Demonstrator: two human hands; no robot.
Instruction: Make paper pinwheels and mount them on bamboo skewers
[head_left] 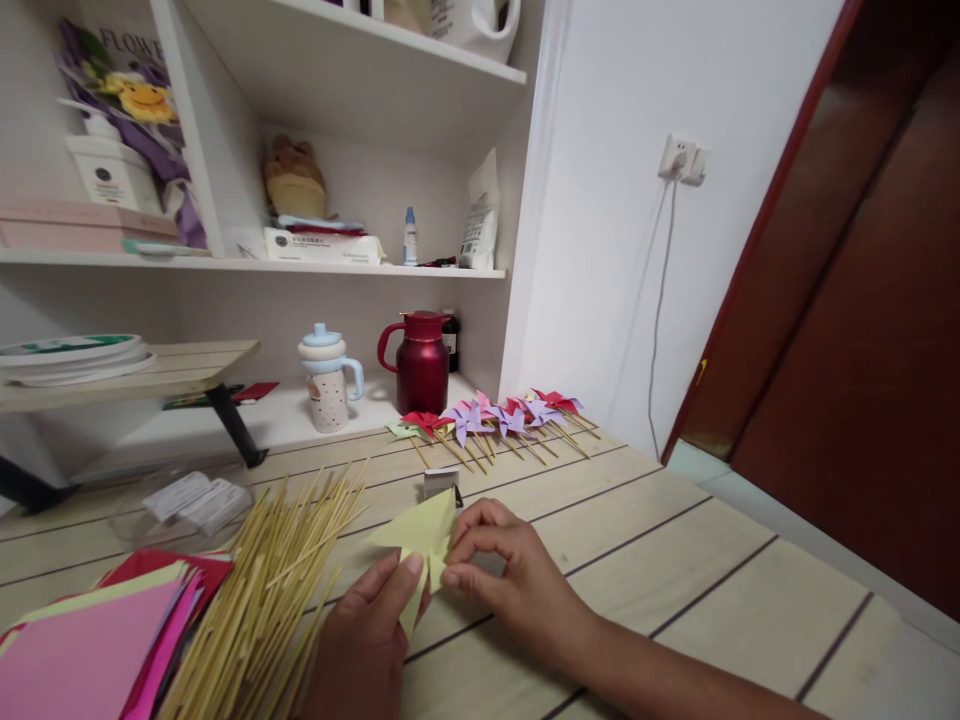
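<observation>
Yellow paper (pixel 411 530): in the head view, this pale cut sheet is up off the table (pixel 720 560), between the two hands, flaps fanning out at different angles. Being held there probably lets both sides get handled at once.

Left hand (pixel 375 605): clamped on the lower part of the sheet, thumb flat on the front and fingers tucked behind. Looks like the steadying hand, since a floppy sheet needs backing.

Right hand (pixel 506 555): thumb and fingertips close together at the sheet's right edge, seemingly pinching a flap, though the fingers hide exactly how much is caught. Fine work, I'd guess, hence fingertips only.

Small grey box (pixel 440 483): sits just beyond the paper, likely for easy reach. Can't tell what's in it.

Bamboo sticks (pixel 259 590): heaped loosely left of the left hand, roughly lengthwise, so singles should be easy to grab.

Coloured paper stack (pixel 79 645): pink on top, right beside the sticks at the near left, so supplies share one side.

Pinwheels (pixel 510 415): red, pink, purple and one pale green, lying at the far edge with sticks pointing nearer, presumably parked out of the way.

Red jug (pixel 422 365): stands behind the pinwheels, clear of the hands.
</observation>
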